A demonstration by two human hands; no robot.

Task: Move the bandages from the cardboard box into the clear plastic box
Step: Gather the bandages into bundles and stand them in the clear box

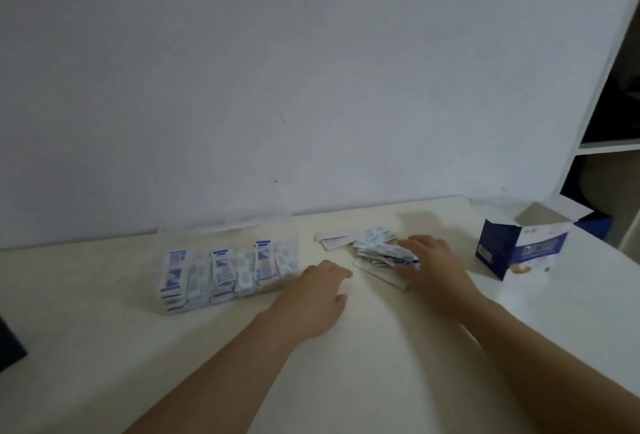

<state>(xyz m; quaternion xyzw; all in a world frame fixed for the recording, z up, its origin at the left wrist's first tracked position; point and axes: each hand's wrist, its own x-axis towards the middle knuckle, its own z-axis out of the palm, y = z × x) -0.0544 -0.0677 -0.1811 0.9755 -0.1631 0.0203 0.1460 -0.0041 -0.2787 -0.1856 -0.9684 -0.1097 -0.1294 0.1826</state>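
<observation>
A clear plastic box (166, 243) stands at the left of the table, holding several upright stacks of blue-and-white bandages (221, 269). A loose pile of bandages (375, 250) lies on the table to its right. My right hand (433, 267) rests on the pile's right side, fingers spread around the wrappers. My left hand (318, 295) lies on the table between the plastic box and the pile, fingers loosely bent, nothing in it. The blue-and-white cardboard box (519, 246) stands at the right with its top flaps open.
The cream table (346, 364) meets a white wall at the back. A white shelf unit (606, 146) rises at the right edge. A dark object (10, 347) sits at the table's left edge.
</observation>
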